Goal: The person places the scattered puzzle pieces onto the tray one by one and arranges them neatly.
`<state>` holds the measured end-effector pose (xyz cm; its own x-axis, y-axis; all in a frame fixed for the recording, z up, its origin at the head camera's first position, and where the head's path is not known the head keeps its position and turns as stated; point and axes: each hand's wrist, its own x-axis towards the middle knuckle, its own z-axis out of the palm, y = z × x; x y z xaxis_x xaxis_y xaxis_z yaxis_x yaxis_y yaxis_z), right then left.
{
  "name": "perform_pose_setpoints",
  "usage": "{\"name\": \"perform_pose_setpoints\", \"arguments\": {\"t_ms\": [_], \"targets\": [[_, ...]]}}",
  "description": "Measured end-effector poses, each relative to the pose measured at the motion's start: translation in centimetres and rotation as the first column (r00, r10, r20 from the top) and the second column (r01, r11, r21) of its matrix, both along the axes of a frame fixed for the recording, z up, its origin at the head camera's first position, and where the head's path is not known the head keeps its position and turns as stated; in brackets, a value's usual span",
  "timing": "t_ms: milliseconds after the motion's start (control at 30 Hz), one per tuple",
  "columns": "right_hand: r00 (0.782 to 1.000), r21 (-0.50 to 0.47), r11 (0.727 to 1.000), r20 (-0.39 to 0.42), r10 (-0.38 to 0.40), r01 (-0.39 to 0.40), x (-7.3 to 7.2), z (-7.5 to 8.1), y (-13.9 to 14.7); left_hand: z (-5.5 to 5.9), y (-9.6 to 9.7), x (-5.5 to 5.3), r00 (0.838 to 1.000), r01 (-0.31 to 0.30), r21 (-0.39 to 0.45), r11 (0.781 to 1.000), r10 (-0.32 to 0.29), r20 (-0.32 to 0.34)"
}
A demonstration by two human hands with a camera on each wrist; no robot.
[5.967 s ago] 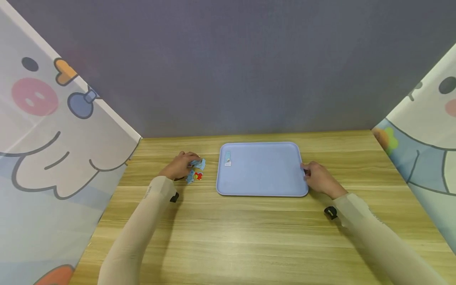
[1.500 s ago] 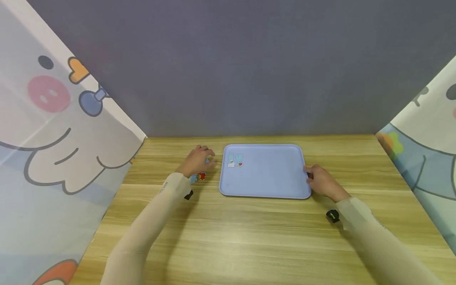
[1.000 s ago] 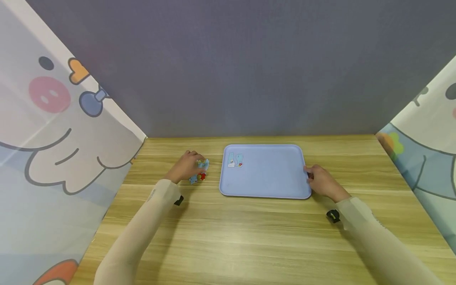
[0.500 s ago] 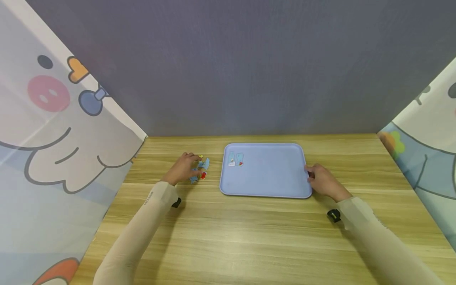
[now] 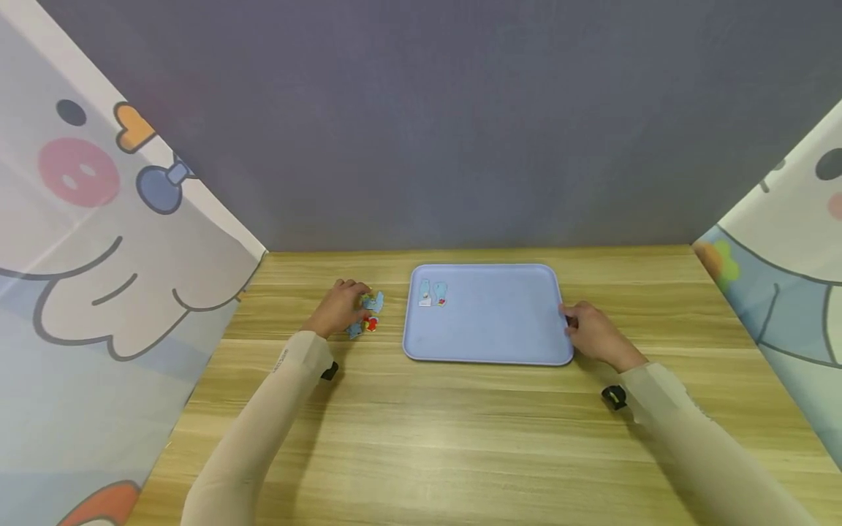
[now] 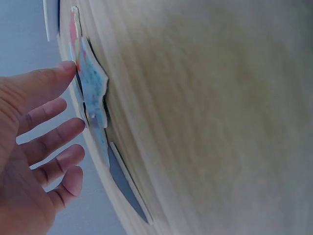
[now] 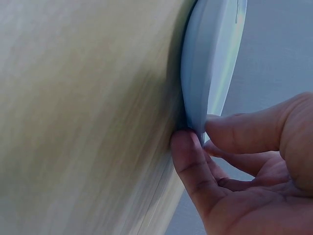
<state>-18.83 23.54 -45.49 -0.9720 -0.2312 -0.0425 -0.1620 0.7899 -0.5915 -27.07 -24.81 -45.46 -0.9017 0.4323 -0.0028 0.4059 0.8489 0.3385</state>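
Observation:
Above a small group of puzzle pieces on the table, left of the tray, hovers my left hand. Its fingers are spread and slightly bent. In the left wrist view the thumb tip appears at the edge of a light-blue puzzle piece; whether it touches is unclear, and nothing is gripped. A red-patterned piece lies nearby. My right hand pinches the right rim of the pale blue tray between thumb and fingers. Two light-blue pieces lie side by side in the tray's upper left corner.
The wood-grain table runs back to a grey upright panel. Cartoon-printed panels stand at the left and right sides. One loose piece lies grey side up in the left wrist view.
A second piece has joined the first in the tray since the earliest frame. My left hand has drawn back left from the tray to the loose pieces. My right hand keeps hold of the rim.

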Motion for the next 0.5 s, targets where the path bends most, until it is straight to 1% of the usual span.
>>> {"name": "perform_pose_setpoints", "arguments": {"t_ms": [200, 400, 500], "targets": [[1.000, -0.011, 1.000, 0.015, 0.001, -0.001, -0.07, 0.06, -0.09, -0.40, -0.13, -0.33, 1.000, -0.017, 0.019, 1.000, 0.017, 0.013], [1.000, -0.008, 1.000, 0.012, -0.001, 0.001, -0.06, 0.01, -0.04, -0.26, 0.04, -0.42, 1.000, 0.000, 0.022, 1.000, 0.000, 0.001], [1.000, -0.006, 1.000, 0.007, 0.000, 0.000, -0.11, 0.00, -0.02, -0.13, 0.20, -0.54, 1.000, -0.004, 0.028, 1.000, 0.003, 0.007]]}}
